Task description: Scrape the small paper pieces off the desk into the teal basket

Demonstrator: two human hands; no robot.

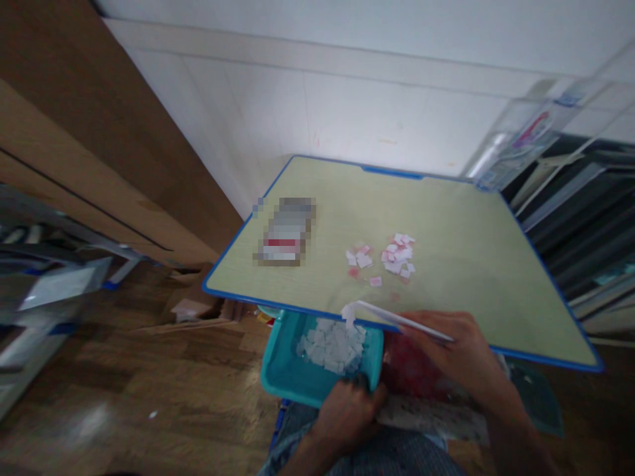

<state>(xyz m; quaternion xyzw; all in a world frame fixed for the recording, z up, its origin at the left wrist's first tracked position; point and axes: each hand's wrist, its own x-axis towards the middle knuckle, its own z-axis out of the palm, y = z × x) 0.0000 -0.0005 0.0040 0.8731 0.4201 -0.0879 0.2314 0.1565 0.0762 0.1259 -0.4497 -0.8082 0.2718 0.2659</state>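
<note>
My right hand (454, 350) is closed around white tweezers (397, 318) at the near edge of the folding table (461, 291). A small white scrap (350, 311) shows at their tip, blurred. Just below stands a teal basin (292, 390) with many white square pieces (332, 344) in it. At its near right corner my left hand (347, 410) rests with fingers curled; what they hold, if anything, is hidden. Two small heaps of pinkish-white pieces, one on the left (362, 256) and a larger one on the right (398, 254), lie on the tabletop, with a single piece (376, 281) nearer me.
A pixelated, phone-shaped object (288, 231) lies at the table's left. A clear plastic bottle (526, 145) is at the back right corner. Under the table's right side is a red bag (414, 370). An opened cardboard box (198, 307) sits on the wooden floor (114, 383).
</note>
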